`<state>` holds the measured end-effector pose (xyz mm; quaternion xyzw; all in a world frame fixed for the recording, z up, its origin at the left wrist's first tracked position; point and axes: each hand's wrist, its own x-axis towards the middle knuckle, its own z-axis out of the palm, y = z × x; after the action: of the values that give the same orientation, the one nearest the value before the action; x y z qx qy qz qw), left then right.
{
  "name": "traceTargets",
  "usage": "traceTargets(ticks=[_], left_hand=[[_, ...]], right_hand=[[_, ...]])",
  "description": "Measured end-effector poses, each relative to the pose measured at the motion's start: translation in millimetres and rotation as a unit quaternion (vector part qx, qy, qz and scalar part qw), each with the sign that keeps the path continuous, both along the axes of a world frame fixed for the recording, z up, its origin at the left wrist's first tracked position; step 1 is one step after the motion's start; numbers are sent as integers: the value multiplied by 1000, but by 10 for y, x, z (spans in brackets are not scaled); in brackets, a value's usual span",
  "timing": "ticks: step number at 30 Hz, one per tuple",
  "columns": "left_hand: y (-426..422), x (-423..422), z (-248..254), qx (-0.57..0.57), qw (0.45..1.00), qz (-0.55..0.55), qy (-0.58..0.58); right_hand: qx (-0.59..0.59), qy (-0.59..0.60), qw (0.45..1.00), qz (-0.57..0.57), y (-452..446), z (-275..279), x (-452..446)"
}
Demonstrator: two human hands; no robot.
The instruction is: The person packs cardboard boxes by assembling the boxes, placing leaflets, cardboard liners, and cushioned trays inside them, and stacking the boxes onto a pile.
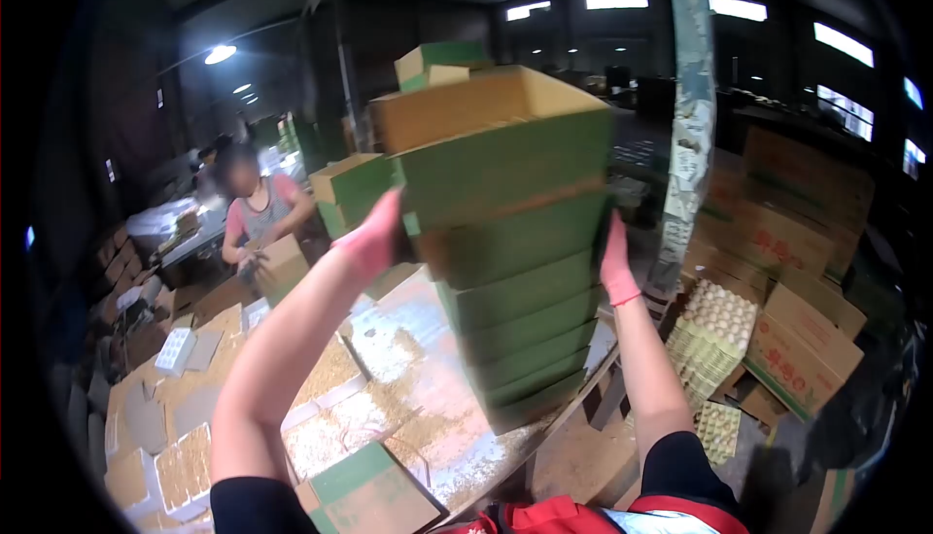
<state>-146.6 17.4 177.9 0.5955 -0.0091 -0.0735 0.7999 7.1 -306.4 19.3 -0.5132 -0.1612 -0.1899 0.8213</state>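
Observation:
In the head view a tall stack of green cardboard boxes (530, 315) stands on the table, leaning a little. On top is an open-topped green cardboard box (505, 170) with a bare brown inside. My left hand (374, 235), in a pink glove, presses on the left side of the upper stack. On the opposite side my right hand (616, 260), also gloved in pink, presses with fingers pointing up. Between them the boxes are gripped, slightly blurred; fingertips are partly hidden. A closed green and brown box (364, 490) lies nearest my left forearm.
Crumbly material covers the table (428, 340), with filled white trays (185, 466) at left. Across it a person (258, 208) handles a brown box (282, 264). A worn post (690, 116) rises behind my right hand. Egg trays (714, 320) and cartons (802, 349) stand at right.

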Motion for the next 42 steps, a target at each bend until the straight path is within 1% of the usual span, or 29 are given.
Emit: traceTargets(ticks=[1,2,3,4,5,7,9,10,11,12,15,17,18,19,20,21,22,23,26,27,29,31,33,35,36,37,39,40,42], left_hand=[[-136,161,-39,54,998,-43,4],[-126,367,-44,31,994,-95,35],[-70,553,-78,3,987,-147,66],[25,677,-111,102,992,-65,-33],[149,757,-155,203,971,18,-126],[414,665,-160,480,831,178,-216],[595,239,-35,767,544,294,-175],[742,-25,-145,641,620,380,-246],[944,-318,-222,608,681,327,-243],[1142,-554,-496,588,700,349,-208],[1668,-1417,-1654,521,784,324,-99],[1763,-2109,-2281,514,784,348,-6],[1972,-2388,-2744,471,814,339,21],[1953,-2762,-2991,413,842,344,47],[1953,-3113,-3211,401,839,360,77],[2021,-3470,-3491,421,829,359,84],[1979,-3793,-3467,465,813,337,100],[1956,-4059,-3464,419,836,330,130],[1884,-4552,-3558,505,790,332,102],[1865,-4630,-3537,555,768,309,84],[1649,-4582,-3086,710,661,244,1],[1545,-4422,-2816,739,624,218,-128],[1669,-4197,-3083,760,607,200,-118],[1813,-3900,-3027,795,524,258,-161],[1870,-3804,-2998,804,511,274,-132],[1959,-3708,-3064,785,542,284,-95],[2021,-3660,-3195,805,497,306,-106],[1972,-3697,-3245,799,499,309,-136],[1878,-3810,-3245,794,499,312,-155]], right_hand=[[42,-2,999,-7,21,-67,-27],[82,-3,997,-16,23,-137,-11],[-95,-37,978,-180,-51,-247,85],[-265,-79,903,-330,-63,-310,196],[-336,-126,854,-376,-70,29,-239],[-302,-137,832,-445,13,256,-625],[-187,-214,887,-364,267,324,-1121],[-121,-243,919,-287,550,262,-1467],[-135,-246,930,-236,807,-55,-1802],[-281,-383,866,-154,1051,-248,-2114],[-490,-461,706,221,2215,-1341,-2913],[-630,-466,558,272,2779,-2286,-3375],[-628,-469,549,291,2941,-2844,-3515],[-692,-484,438,310,3057,-3414,-3606],[-702,-478,426,312,3051,-3446,-3719],[-690,-527,437,238,3065,-3434,-3820],[-685,-530,446,227,3048,-3168,-3873],[-682,-524,451,239,3072,-3213,-3880],[-667,-502,463,298,2976,-3276,-3952],[-653,-493,472,330,2945,-2980,-3975],[-662,-460,469,361,3049,-2235,-3990],[-710,-404,442,370,3220,-1427,-3896],[-719,-380,433,389,3355,-1117,-3673],[-721,-363,474,351,3538,-1179,-3450],[-714,-360,491,345,3599,-1194,-3309],[-702,-353,515,343,3674,-1195,-3220],[-675,-338,557,345,3742,-1189,-3092],[-715,-295,524,355,3794,-1015,-3027],[-691,-267,554,380,4001,-1273,-2653]])
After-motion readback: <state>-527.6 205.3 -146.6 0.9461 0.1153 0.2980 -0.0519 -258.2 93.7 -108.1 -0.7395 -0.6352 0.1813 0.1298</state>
